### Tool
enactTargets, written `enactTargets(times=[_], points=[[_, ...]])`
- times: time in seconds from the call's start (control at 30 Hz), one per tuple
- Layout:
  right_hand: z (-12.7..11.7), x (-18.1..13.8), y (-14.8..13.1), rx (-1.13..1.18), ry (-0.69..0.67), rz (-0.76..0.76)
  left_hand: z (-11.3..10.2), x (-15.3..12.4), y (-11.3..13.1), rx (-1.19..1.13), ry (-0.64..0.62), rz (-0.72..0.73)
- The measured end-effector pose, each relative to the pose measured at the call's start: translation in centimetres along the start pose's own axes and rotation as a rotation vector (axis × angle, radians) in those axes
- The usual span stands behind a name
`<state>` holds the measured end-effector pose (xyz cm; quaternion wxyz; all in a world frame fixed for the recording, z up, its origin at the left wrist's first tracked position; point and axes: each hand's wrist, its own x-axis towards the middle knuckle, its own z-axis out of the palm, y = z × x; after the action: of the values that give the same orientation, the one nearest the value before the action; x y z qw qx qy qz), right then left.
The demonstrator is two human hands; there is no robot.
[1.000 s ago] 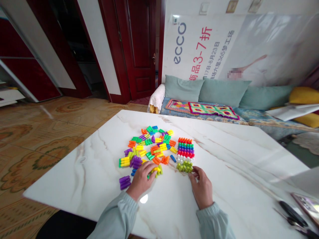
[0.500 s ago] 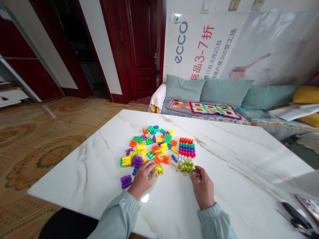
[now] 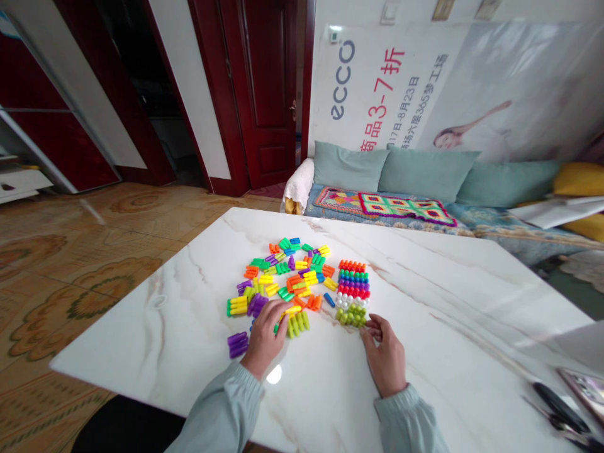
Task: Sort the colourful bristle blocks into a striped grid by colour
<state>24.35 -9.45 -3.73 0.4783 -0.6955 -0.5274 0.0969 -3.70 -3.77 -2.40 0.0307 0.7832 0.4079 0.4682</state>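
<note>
My left hand point(image 3: 267, 333) is closed, with a yellow plastic tube piece point(image 3: 293, 309) pinched at its fingertips. Just beyond those fingertips a lime-green strip of joined tubes point(image 3: 298, 324) lies on the white table point(image 3: 325, 390). Purple joined tubes point(image 3: 238, 345) lie left of this hand, and the hand hides part of the pieces behind it. My right hand point(image 3: 385, 352) rests on the table with loosely bent fingers and a gap between thumb and forefinger. Its fingertips are at the near right corner of a block of bead rows point(image 3: 353, 292), beside the lime-green beads point(image 3: 352, 316).
Several coloured tube pieces point(image 3: 283, 267) are scattered beyond my left hand. A single blue tube point(image 3: 329, 300) lies left of the bead block. At the right edge are a phone point(image 3: 585, 390) and a black-handled tool point(image 3: 561, 406). A cushioned sofa point(image 3: 349, 167) stands behind the table.
My left hand has shifted slightly up and left with the yellow piece, leaving more of the lime-green strip showing. My right hand has stayed at the bead block's corner.
</note>
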Motion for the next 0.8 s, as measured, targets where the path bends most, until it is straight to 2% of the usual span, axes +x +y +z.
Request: enactTargets(times=[0.33, 0.43, 0.5, 0.6, 0.67, 0.73, 0.8], points=[[0.2, 0.0, 0.6, 0.033, 0.004, 0.002, -0.3, 0.3, 0.5, 0.073, 0.075, -0.052], [0.0, 0.0, 0.5, 0.046, 0.036, -0.027, -0.3, 0.2, 0.5, 0.06, 0.013, -0.05], [-0.3, -0.1, 0.1, 0.034, 0.103, -0.062, -0.3, 0.2, 0.5, 0.051, -0.038, -0.049], [-0.7, -0.8, -1.5, 0.037, 0.193, -0.19, -0.3, 0.2, 0.6, 0.053, -0.077, -0.049], [-0.5, -1.4, -3.1, 0.088, 0.126, -0.319, -0.3, 0.3, 0.8, 0.078, -0.111, -0.053], [0.4, -1.9, -4.9, 0.144, -0.035, -0.418, -0.3, 0.3, 1.0, 0.128, -0.182, -0.052], [1.9, -2.3, -6.6, 0.16, -0.178, -0.444, -0.2, 0.4, 1.3, 0.179, -0.269, -0.039]])
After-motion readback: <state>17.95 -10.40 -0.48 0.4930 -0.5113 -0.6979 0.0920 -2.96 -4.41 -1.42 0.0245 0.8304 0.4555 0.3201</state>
